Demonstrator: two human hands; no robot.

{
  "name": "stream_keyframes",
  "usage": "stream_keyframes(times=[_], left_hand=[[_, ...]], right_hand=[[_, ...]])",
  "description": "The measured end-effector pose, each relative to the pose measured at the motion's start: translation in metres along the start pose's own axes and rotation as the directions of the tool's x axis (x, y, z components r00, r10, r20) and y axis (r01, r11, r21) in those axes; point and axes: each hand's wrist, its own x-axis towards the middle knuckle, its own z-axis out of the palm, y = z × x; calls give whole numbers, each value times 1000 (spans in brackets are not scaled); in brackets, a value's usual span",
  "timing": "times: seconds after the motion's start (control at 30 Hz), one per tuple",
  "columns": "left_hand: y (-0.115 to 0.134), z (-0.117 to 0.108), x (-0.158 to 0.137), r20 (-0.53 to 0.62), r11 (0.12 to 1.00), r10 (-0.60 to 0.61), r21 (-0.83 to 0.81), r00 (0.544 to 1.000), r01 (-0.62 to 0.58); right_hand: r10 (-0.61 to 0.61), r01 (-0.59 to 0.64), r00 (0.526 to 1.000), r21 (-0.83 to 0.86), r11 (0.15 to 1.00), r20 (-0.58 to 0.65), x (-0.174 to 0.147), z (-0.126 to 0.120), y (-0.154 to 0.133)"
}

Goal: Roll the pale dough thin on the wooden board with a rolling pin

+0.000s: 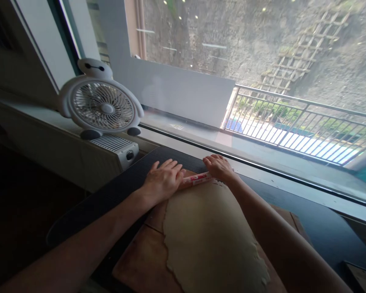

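A large, pale, flattened sheet of clay or dough [205, 232] with ragged edges lies over a brown board [140, 256]. Across its far end is a roller [197, 178] with red and white printing; its exact kind is unclear. My left hand [164, 179] rests palm down on the roller's left end, fingers stretched forward. On the other end lies my right hand [218, 167], also palm down with its fingers extended. Both palms hide the roller's ends.
Board and sheet rest on a dark table [88, 219] beside a large window [183, 89]. A white fan [106, 108] stands on a radiator-like unit [110, 144] at the left. Near the lower right corner is a dark-edged flat object [360, 276].
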Motion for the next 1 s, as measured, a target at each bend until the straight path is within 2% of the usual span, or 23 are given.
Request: stream_keyframes(times=[0.07,0.13,0.23,0.27,0.33,0.4,0.47,0.57,0.67,0.77,0.83,0.9,1.0], left_hand=[[6,-1,-14,-21,993,115,1,993,-115],[19,3,-43,-26,970,242,-10,970,-242],[39,13,-79,-99,947,320,-12,942,-322],[41,15,-82,-108,950,307,-16,945,-311],[38,15,-72,-87,975,215,-31,973,-218],[24,11,-51,-32,996,79,-43,996,-81],[8,4,-32,1,999,-16,-34,1000,16],[0,-3,-27,10,999,-33,-29,999,33],[20,1,-50,3,995,62,-83,998,-61],[47,9,-76,-73,975,177,-122,982,-185],[55,11,-83,-109,969,200,-122,974,-212],[49,8,-78,-67,977,169,-122,983,-177],[28,-5,-61,84,992,47,-120,995,-37]], right_hand=[[-40,40,999,1,999,0,-2,0,-3],[-112,112,994,0,994,-5,-26,3,2],[-209,208,978,-3,978,-24,-62,5,15],[-220,220,975,-7,976,-20,-65,5,18],[-207,207,978,-19,978,16,-52,5,14],[-174,176,983,-27,984,58,-19,7,-1],[-150,152,987,-18,988,65,19,9,-20],[-156,156,987,11,988,43,47,10,-39],[-212,210,975,31,977,60,24,9,-28],[-312,308,948,60,949,66,-17,5,1],[-346,342,936,71,937,62,-28,1,13],[-374,369,923,68,927,94,-18,1,9],[-407,401,904,69,913,133,11,4,-13]])
